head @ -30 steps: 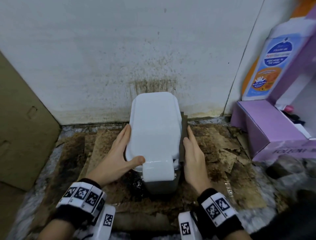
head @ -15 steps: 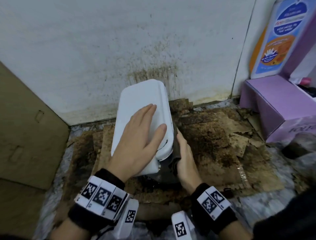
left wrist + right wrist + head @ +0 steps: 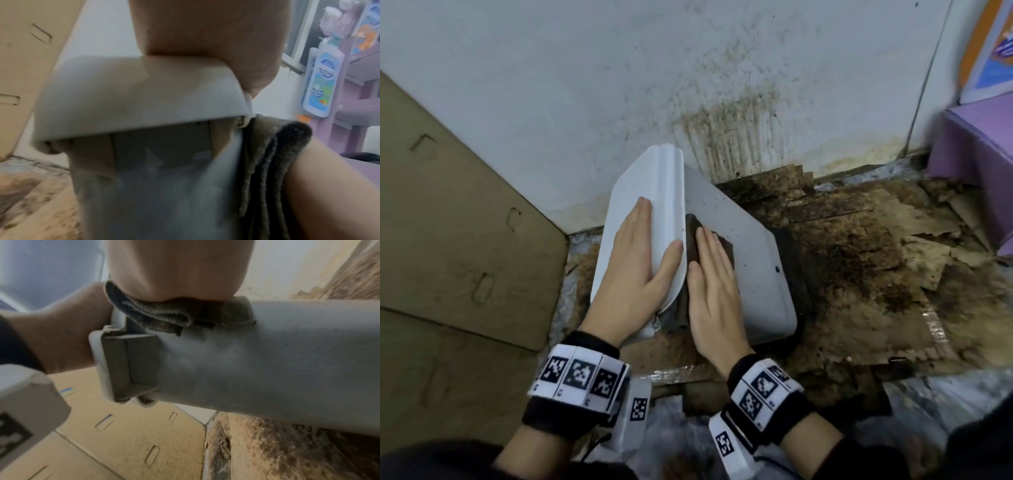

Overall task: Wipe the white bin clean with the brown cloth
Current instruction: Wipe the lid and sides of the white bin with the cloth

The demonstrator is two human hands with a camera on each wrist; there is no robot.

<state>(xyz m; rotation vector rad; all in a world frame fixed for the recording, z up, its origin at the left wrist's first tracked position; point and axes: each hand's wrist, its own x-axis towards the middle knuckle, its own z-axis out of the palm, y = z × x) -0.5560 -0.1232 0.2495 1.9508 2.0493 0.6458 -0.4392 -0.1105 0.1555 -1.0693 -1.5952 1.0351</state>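
The white bin (image 3: pixel 753 260) leans over to the left on the stained floor, its speckled side wall (image 3: pixel 267 363) turned up. My left hand (image 3: pixel 640 263) lies flat on the white lid (image 3: pixel 650 192), fingers straight, thumb at the lid's edge. My right hand (image 3: pixel 714 284) presses the folded brown cloth (image 3: pixel 693 229) flat against the side wall just under the lid. The cloth's folded layers (image 3: pixel 267 162) show between the bin (image 3: pixel 160 186) and my right palm, and the cloth (image 3: pixel 164 316) bunches under that hand in the right wrist view.
Torn, dirty cardboard (image 3: pixel 876 260) covers the floor to the right. A flat cardboard panel (image 3: pixel 448 240) leans at the left. The stained white wall (image 3: pixel 688 85) stands right behind the bin. A purple box (image 3: pixel 976 144) sits at the far right.
The bin has tipped further to the left, so its side wall faces up. My left hand moved from the bin's side onto the lid; my right hand slid the cloth up onto the side wall.
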